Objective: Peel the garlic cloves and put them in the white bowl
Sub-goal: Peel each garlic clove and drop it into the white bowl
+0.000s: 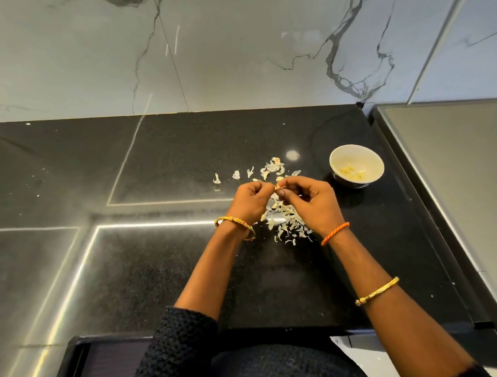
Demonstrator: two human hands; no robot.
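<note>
A small garlic clove [279, 188] is pinched between my two hands above the black counter. My left hand [249, 201] holds it from the left with curled fingers. From the right, my right hand [310, 204] pinches it with thumb and fingertips. The white bowl [338, 157] stands to the right of my hands, with several peeled cloves [352, 173] inside. Papery garlic skins [286, 221] lie scattered on the counter under and beyond my hands. A few pieces [273, 166] beyond the hands may be unpeeled cloves; I cannot tell.
The black stone counter [154, 164] runs to a marble wall [234, 45] at the back. A grey raised surface [456, 163] borders the counter on the right, just past the bowl. The counter's front edge [249, 331] is near my body.
</note>
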